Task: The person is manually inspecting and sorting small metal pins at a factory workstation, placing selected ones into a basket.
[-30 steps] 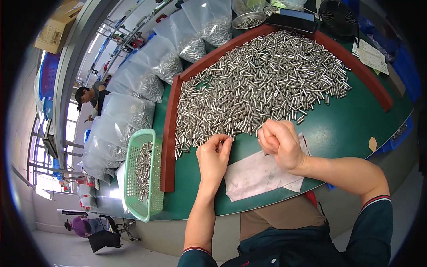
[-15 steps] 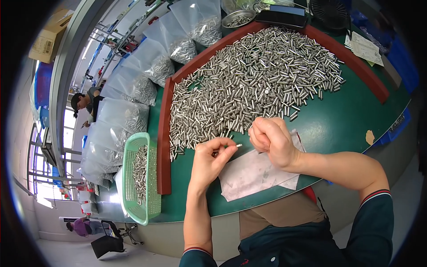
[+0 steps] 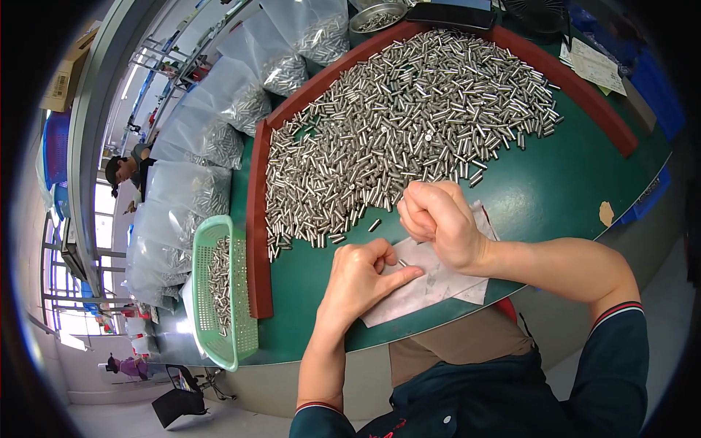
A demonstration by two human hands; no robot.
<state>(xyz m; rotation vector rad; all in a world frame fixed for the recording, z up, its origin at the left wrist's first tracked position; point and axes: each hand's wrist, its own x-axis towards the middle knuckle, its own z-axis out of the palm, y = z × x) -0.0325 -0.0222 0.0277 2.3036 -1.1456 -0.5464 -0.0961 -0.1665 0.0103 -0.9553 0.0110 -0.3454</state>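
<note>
A broad heap of small metal pins (image 3: 394, 124) covers the green table in front of me. My left hand (image 3: 358, 281) is over the near edge of a stained pale cloth (image 3: 467, 288), its thumb stretched away from the curled index finger. Just beyond those fingertips, above or on the cloth, shows a single short pin (image 3: 402, 263). My right hand (image 3: 443, 225) is closed in a fist over the far part of the cloth; whatever it holds is hidden. One loose pin (image 3: 374, 225) lies apart, between the heap and my left hand.
Dark red rails (image 3: 261, 219) border the heap. Left of them stands a green plastic basket (image 3: 244, 321) with pins inside. Clear bags of pins (image 3: 241, 102) line the far left, near a round metal dish (image 3: 377, 18). Papers (image 3: 595, 67) lie at the far right. Two people are in the background.
My left thumb and index finger have come apart from their pinch on a pin, and the hand has moved nearer me over the cloth. My right fist stays closed. The whole view has shifted slightly.
</note>
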